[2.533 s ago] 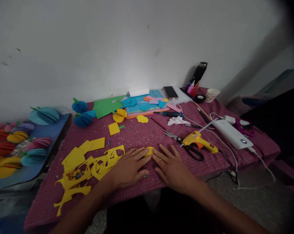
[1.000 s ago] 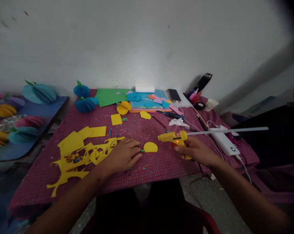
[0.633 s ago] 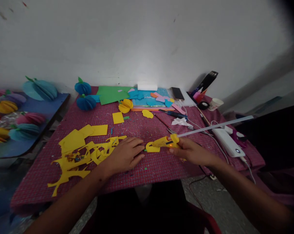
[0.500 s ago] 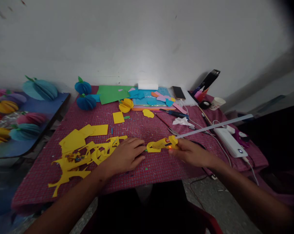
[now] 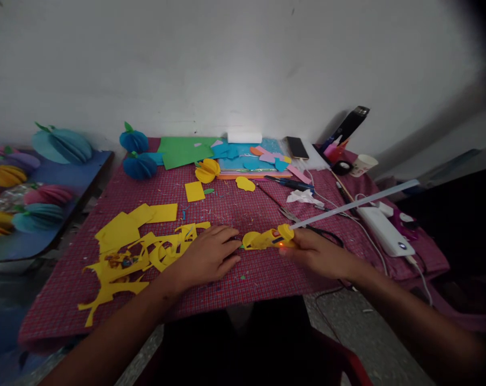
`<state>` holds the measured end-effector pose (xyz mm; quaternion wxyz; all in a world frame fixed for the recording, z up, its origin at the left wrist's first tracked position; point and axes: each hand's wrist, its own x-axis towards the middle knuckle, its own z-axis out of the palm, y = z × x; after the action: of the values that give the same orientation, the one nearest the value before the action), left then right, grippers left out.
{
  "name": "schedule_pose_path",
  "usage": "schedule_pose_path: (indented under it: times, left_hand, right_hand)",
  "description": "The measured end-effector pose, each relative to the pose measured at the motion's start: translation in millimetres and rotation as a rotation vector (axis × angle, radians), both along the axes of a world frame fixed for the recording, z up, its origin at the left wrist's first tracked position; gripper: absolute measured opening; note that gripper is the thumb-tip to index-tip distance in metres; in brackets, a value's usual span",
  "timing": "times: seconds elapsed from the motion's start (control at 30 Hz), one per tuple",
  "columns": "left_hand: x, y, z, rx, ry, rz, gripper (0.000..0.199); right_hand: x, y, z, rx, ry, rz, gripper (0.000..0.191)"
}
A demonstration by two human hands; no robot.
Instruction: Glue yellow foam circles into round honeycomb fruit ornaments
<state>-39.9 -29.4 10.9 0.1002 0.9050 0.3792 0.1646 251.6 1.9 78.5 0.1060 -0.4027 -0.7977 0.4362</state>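
My right hand is closed around a yellow hot glue gun with a lit orange light. A long translucent glue stick sticks out of its back end, up to the right. The gun's nozzle is over a small yellow paper piece, partly covering it. My left hand lies palm down just left of that piece, fingers apart. Its fingertips are beside a bit of green; whether they touch the piece I cannot tell. Yellow paper offcuts lie under and beyond my left hand.
Yellow squares, a yellow paper pumpkin and blue paper pumpkins are on the checked cloth. Further right lie pliers, a phone, a paper cup and a white power bank with cables.
The glue gun's nozzle has shifted slightly and now covers more of the small yellow piece. My left hand stays nearly still. The whole view has tilted a little.
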Motion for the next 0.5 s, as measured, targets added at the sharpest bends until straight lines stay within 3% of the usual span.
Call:
schedule_pose_path:
  times: [0.5]
  left_hand:
    - [-0.6,0.2,-0.3,-0.003,0.004,-0.007,0.031]
  right_hand:
    - [1.9,1.3,-5.6,-0.013,0.001,-0.01,0.023]
